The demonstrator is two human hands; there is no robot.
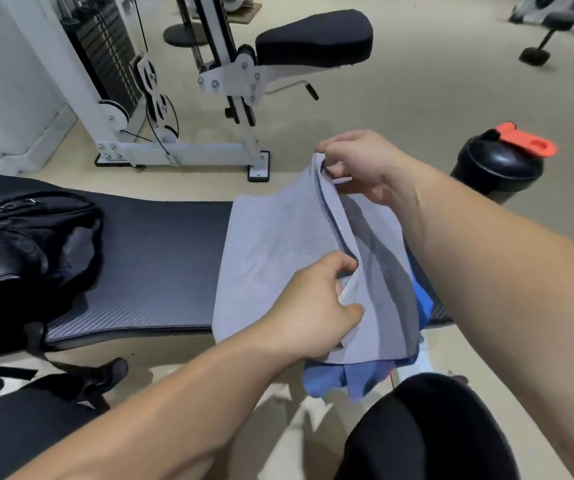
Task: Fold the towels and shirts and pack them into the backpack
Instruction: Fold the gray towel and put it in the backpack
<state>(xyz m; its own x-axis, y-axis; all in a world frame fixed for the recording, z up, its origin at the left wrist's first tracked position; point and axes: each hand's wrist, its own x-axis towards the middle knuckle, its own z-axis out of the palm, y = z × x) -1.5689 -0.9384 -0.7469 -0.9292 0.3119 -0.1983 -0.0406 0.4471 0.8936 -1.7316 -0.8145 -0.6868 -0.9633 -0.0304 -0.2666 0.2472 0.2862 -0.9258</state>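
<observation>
Your right hand pinches the grey towel's raised far corner and your left hand pinches its near hem. Half folded, the towel lies across the black bench over a blue garment, right of the backpack.

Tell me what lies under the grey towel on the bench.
Blue fabric pokes out beneath the grey towel at its near and right edges. Its full extent and kind are covered by the towel.

Couldn't read any text or logos anywhere; the towel maybe had a white tag, way too blurry though.
</observation>
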